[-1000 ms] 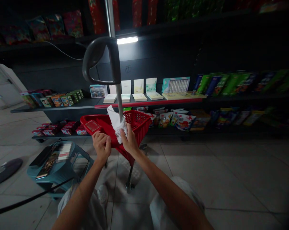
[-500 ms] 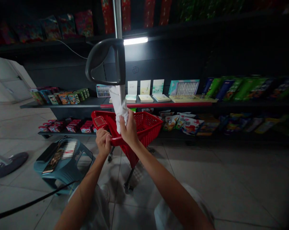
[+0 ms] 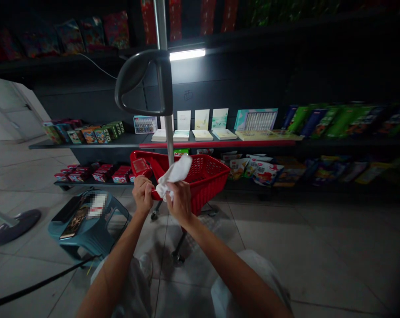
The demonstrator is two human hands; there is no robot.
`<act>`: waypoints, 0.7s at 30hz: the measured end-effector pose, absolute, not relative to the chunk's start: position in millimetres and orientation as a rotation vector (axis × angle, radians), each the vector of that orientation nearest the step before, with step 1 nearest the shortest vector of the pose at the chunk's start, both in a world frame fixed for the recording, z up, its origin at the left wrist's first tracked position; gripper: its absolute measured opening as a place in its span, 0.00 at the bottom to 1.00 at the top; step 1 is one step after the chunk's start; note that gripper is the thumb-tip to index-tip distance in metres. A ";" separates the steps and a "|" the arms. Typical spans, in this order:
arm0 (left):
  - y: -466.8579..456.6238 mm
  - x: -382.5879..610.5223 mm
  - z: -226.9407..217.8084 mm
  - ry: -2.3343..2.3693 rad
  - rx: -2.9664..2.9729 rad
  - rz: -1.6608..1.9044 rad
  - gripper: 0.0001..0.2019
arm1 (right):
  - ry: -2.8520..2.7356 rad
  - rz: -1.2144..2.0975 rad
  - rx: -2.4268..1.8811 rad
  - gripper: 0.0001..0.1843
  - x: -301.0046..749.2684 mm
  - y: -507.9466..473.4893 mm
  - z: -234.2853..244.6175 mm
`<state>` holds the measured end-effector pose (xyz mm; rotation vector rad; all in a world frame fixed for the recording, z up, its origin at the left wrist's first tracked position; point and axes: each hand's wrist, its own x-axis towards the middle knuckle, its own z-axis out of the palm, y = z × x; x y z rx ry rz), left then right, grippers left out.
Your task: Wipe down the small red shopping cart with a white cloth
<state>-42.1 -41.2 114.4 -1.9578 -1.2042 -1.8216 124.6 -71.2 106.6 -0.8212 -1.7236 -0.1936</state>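
A red plastic shopping cart [image 3: 208, 194] on casters stands in front of me. My left hand [image 3: 143, 194] is closed around the left part of its near rim. A white cloth [image 3: 178, 170] is bunched in my right hand [image 3: 180, 201], which presses it against the near rim; the cloth's loose end flops up over the basket. Above the cart rises a metal pole [image 3: 169, 137] with a dark grey loop-shaped handle [image 3: 165, 84]. The stretch of rim beneath the cloth is hidden.
A blue-green plastic stool [image 3: 87, 229] with flat items stands to the left, a black cable [image 3: 44, 282] beside it. Behind the cart, a dark shelf [image 3: 117, 143] carries books, boxes and snack bags [image 3: 266, 172]. A round pole base [image 3: 16, 227] sits at far left.
My right hand has lowered the cloth from the pole to the cart's near rim, and the cloth now folds over to the right. My left hand stays on the rim.
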 end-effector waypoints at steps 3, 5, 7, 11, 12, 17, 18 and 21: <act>-38.0 -44.1 108.4 -1.178 -1.952 -1.815 0.24 | -1.889 -0.253 -0.724 0.17 122.9 -79.9 108.2; -37.0 -47.1 107.7 -1.166 -1.976 -1.793 0.23 | -1.923 -0.247 -0.707 0.17 123.8 -81.0 109.0; -37.5 -50.6 111.0 -1.155 -2.024 -1.756 0.22 | -1.950 -0.252 -0.696 0.17 128.3 -78.0 107.3; -39.2 -56.5 123.0 -1.228 -2.079 -1.719 0.23 | -2.024 -0.279 -0.720 0.16 147.7 -65.2 95.7; -38.9 -58.0 125.5 -1.254 -2.081 -1.720 0.24 | -2.037 -0.281 -0.731 0.16 154.2 -61.2 92.6; -33.0 -70.3 130.4 -1.255 -2.093 -1.742 0.22 | -1.937 -0.125 -0.962 0.18 195.5 -31.7 84.6; -31.8 -73.3 130.4 -1.252 -2.103 -1.731 0.21 | -1.888 -0.077 -1.042 0.19 204.2 -24.3 83.7; -30.0 -80.2 130.3 -1.282 -2.131 -1.701 0.20 | -1.776 0.003 -1.212 0.19 222.1 -7.6 81.6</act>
